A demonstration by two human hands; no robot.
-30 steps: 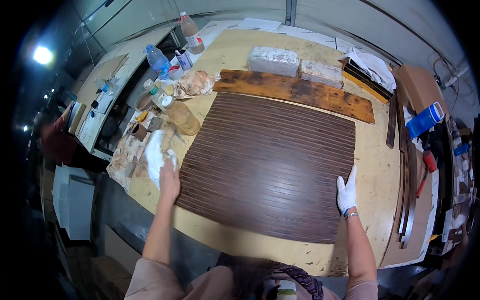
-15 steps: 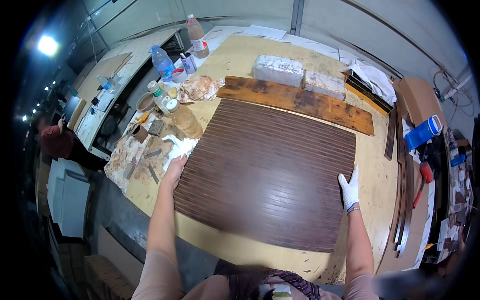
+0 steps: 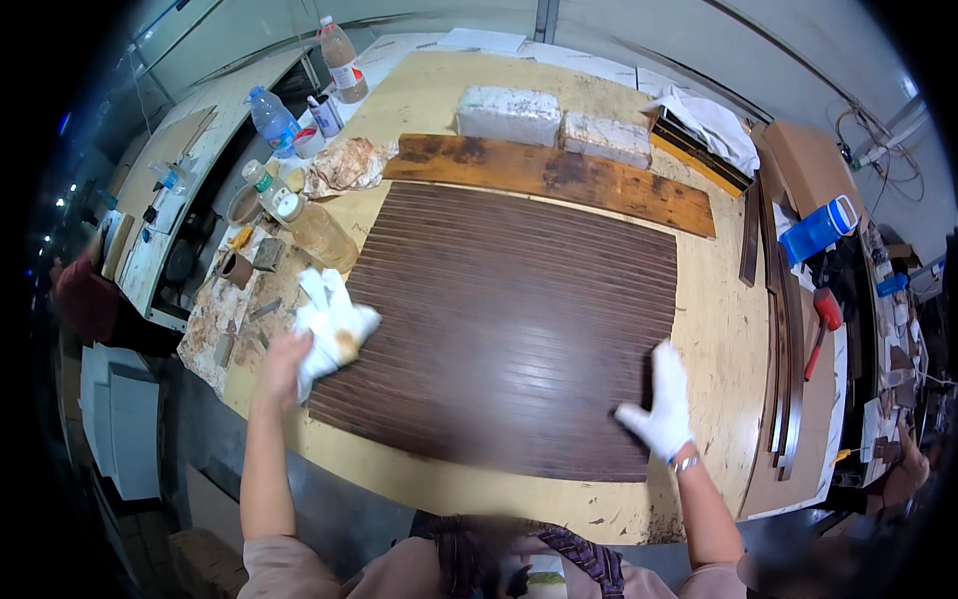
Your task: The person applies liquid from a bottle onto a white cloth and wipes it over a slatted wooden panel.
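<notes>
A dark brown grooved wooden panel (image 3: 509, 329) lies flat on the pale worktable (image 3: 459, 75) in front of me. Bare and slightly blurred, my left hand (image 3: 284, 367) grips a crumpled white cloth (image 3: 327, 329) with a brown stain, held at the panel's left edge. My right hand (image 3: 667, 404), in a white glove, is over the panel's lower right edge with thumb and fingers spread and nothing in it. Whether the glove touches the wood I cannot tell.
Beyond the panel lie a stained orange-brown board (image 3: 559, 175) and white wrapped blocks (image 3: 507, 115). Bottles, including one of yellowish liquid (image 3: 324, 237), crowd the left. Dark wood strips (image 3: 783, 369), a blue jug (image 3: 820, 230) and a red mallet (image 3: 824, 314) are right. Another person (image 3: 85, 299) is far left.
My left hand has lifted the cloth up from beside the panel to its left edge. My right hand has shifted inward over the panel's right edge, fingers spreading. The view has turned slightly.
</notes>
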